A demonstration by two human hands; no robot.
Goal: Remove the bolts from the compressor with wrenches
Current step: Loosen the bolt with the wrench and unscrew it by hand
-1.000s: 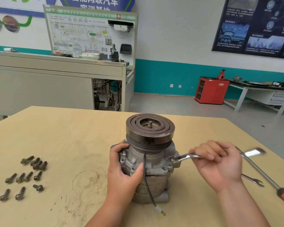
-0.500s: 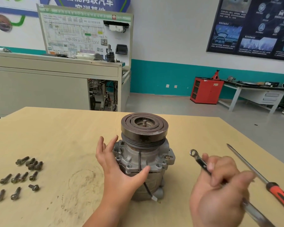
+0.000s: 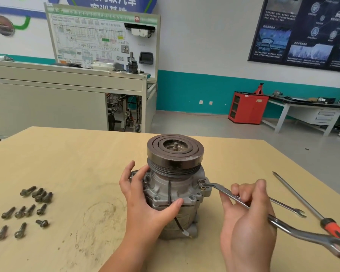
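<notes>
The pale wooden table [image 3: 77,158] spreads out in front of you, and the compressor [image 3: 183,183] stands upright near its middle, with the dark grooved pulley [image 3: 175,152] on top and the base flat on the wood.

Your left hand [image 3: 145,205] grips the compressor's housing from the left. The thumb presses across the front flange and the fingers curl round the far side just under the pulley. Your right hand [image 3: 247,228] is closed round the shank of a long wrench [image 3: 224,191], with the fingers wrapped over it and the thumb side towards you. The wrench runs from lower right up to the compressor. Its ring end [image 3: 201,183] sits on the ear at the housing's right side, over a bolt there, and its open end [image 3: 338,246] sticks out past your palm towards the table's right edge.

An orange-handled screwdriver [image 3: 302,201] lies on the table to the right, well apart from the compressor, with its tip pointing away from you. A second, slimmer wrench [image 3: 287,207] lies flat between the screwdriver and your right hand, partly hidden behind your fingers.

A scatter of loose bolts [image 3: 28,209] lies in rough rows on the far left of the table, well clear of the compressor. A thin black wire [image 3: 169,191] runs down the front of the housing to a small terminal near the base. Two bolt heads [image 3: 156,197] show in the front flange beside your left thumb.
</notes>
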